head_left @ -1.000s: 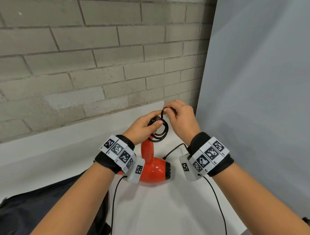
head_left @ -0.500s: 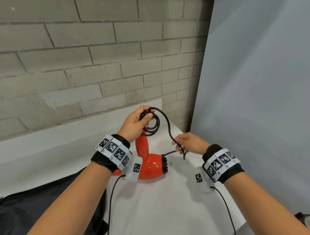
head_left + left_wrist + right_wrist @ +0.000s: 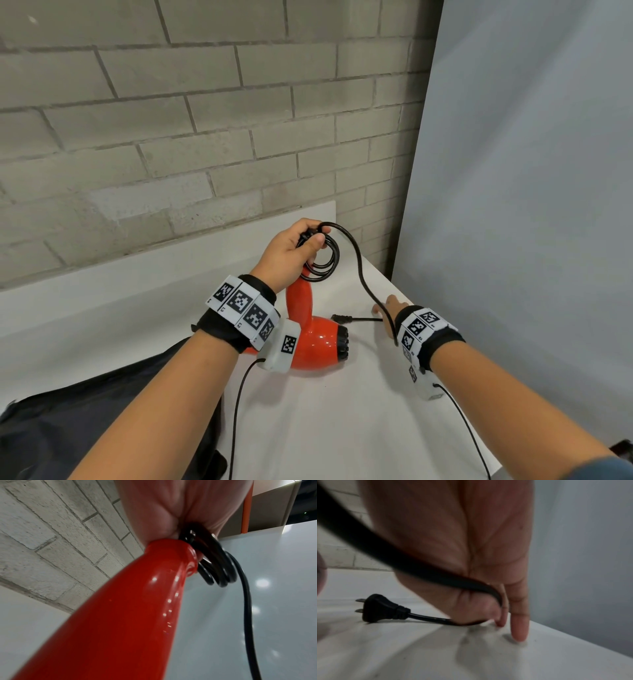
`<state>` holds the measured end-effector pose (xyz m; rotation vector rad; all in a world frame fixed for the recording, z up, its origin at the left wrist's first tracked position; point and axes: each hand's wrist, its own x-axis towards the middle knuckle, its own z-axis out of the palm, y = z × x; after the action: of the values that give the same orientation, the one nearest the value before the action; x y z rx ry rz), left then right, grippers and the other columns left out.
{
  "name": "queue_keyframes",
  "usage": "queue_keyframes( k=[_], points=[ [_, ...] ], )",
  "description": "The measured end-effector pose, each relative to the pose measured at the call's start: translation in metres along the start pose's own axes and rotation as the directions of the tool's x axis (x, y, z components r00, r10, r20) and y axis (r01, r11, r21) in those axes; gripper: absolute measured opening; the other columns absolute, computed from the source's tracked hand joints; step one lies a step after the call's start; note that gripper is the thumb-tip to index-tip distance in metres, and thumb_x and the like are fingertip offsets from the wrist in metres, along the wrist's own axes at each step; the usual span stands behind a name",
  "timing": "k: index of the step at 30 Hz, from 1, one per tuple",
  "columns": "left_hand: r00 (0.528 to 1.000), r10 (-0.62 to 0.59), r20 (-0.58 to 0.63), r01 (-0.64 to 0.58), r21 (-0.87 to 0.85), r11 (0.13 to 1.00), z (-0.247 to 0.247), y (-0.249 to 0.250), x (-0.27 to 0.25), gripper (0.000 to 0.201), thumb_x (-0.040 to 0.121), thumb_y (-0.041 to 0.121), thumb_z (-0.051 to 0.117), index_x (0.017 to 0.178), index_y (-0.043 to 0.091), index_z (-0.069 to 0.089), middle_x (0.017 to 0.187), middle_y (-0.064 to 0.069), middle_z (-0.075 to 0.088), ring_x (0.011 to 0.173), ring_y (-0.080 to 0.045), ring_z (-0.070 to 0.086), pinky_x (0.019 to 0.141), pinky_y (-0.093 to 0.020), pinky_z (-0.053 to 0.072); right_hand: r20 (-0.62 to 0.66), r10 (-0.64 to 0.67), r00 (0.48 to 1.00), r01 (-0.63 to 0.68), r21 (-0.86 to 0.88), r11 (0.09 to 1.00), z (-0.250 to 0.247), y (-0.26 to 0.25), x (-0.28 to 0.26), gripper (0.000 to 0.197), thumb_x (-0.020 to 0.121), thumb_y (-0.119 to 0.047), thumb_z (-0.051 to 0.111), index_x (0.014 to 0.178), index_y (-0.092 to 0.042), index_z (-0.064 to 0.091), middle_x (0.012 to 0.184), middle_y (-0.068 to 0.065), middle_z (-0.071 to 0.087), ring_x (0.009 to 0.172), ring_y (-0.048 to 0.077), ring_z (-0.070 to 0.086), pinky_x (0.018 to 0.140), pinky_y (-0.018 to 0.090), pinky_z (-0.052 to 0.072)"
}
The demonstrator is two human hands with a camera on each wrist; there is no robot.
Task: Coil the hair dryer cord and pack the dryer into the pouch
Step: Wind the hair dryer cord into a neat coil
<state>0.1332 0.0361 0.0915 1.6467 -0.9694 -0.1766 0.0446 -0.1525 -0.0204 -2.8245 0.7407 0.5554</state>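
Both hands are working the cord: our left hand (image 3: 291, 251), at centre frame, is clenching the finished coils (image 3: 325, 258) against the handle tip of the red hair dryer (image 3: 308, 342), keeping them from springing loose. Our right hand (image 3: 388, 313), lower right, is pinching the loose cord (image 3: 423, 568) down at the white table (image 3: 325, 428), little finger straight, presumably gathering slack for another loop. We are leaving the black pouch (image 3: 85, 428) waiting lower left. Smallest, the plug (image 3: 380, 609) is lying flat beside our fingers.
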Motion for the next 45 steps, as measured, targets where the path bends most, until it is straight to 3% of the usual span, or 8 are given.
queue_keyframes(
  k=[7,12,19,23,28,33,41,45],
  points=[
    [1.000,-0.005,-0.011,0.005,-0.017,1.000,0.000,-0.004,0.002,0.019,0.093,0.013,0.043,0.095,0.028,0.054,0.077,0.003,0.056,0.050,0.000,0.044,0.056,-0.010,0.039,0.109,-0.010,0.994,0.016,-0.054,0.998,-0.007,-0.005,0.002,0.043,0.082,-0.014,0.063,0.123,-0.004,0.053,0.127,0.015,0.057,0.118,0.029,0.054,0.102,0.033,0.042],
    [0.999,-0.019,-0.030,0.018,-0.034,0.999,-0.002,-0.004,0.002,0.021,0.093,0.014,0.044,0.093,0.032,0.054,0.077,0.004,0.057,0.050,0.001,0.044,0.055,-0.010,0.039,0.021,0.088,0.996,-0.089,0.053,0.995,0.004,-0.001,0.001,0.048,0.079,-0.053,0.047,0.110,-0.017,0.057,0.113,0.005,0.062,0.109,0.029,0.055,0.096,0.038,0.045],
    [0.999,-0.019,-0.028,0.018,-0.034,0.999,-0.001,-0.003,0.002,0.019,0.093,0.013,0.043,0.095,0.029,0.054,0.077,0.004,0.056,0.050,0.001,0.045,0.054,-0.009,0.040,-0.031,-0.023,0.999,0.031,0.286,0.958,0.001,-0.002,-0.008,0.044,0.091,0.001,0.032,0.132,-0.011,0.042,0.129,0.018,0.052,0.115,0.032,0.053,0.095,0.035,0.043],
    [0.999,-0.026,-0.048,0.025,-0.027,0.999,-0.002,-0.005,0.003,0.016,0.093,0.013,0.043,0.100,0.023,0.053,0.078,0.004,0.056,0.050,0.002,0.046,0.054,-0.009,0.040,-0.236,0.008,0.972,0.132,0.569,0.812,-0.018,0.003,-0.012,0.029,0.095,-0.015,0.037,0.114,-0.007,0.057,0.094,0.013,0.058,0.079,0.024,0.053,0.066,0.027,0.041],
    [0.996,-0.024,-0.089,0.023,-0.015,1.000,-0.001,-0.006,0.005,0.015,0.093,0.014,0.043,0.101,0.022,0.053,0.078,0.006,0.055,0.051,0.003,0.047,0.053,-0.008,0.040,-0.594,0.063,0.802,0.420,0.636,0.648,-0.055,-0.001,-0.040,0.037,0.090,-0.037,0.050,0.071,-0.008,0.065,0.050,0.002,0.042,0.048,0.016,0.037,0.049,0.025,0.030],
    [0.993,0.009,-0.115,-0.005,0.032,0.999,0.000,-0.008,0.005,0.015,0.093,0.017,0.043,0.096,0.029,0.052,0.081,0.008,0.055,0.056,0.007,0.048,0.061,-0.012,0.041,-0.759,0.042,0.650,0.641,0.578,0.505,-0.076,-0.019,-0.067,0.017,0.090,-0.028,0.053,0.077,-0.023,0.063,0.049,-0.006,0.043,0.049,0.013,0.038,0.050,0.025,0.033],
    [0.993,0.056,-0.099,-0.048,0.086,0.995,0.002,-0.007,0.006,0.018,0.093,0.013,0.043,0.107,0.016,0.053,0.087,0.014,0.056,0.073,0.017,0.052,0.071,-0.001,0.037,-0.733,-0.126,0.668,0.676,0.528,0.514,-0.080,-0.024,-0.084,0.022,0.089,-0.025,0.056,0.072,-0.038,0.063,0.055,-0.002,0.050,0.052,0.012,0.041,0.055,0.030,0.036],
    [0.994,0.069,-0.080,-0.063,0.073,0.995,0.007,-0.007,0.007,0.019,0.093,0.013,0.044,0.109,0.014,0.054,0.088,0.015,0.056,0.078,0.015,0.053,0.076,-0.001,0.038,-0.714,-0.167,0.680,0.585,0.390,0.711,-0.081,-0.031,-0.092,0.020,0.088,-0.035,0.055,0.084,-0.023,0.070,0.068,0.003,0.068,0.063,0.016,0.058,0.063,0.036,0.050]
  ],
)
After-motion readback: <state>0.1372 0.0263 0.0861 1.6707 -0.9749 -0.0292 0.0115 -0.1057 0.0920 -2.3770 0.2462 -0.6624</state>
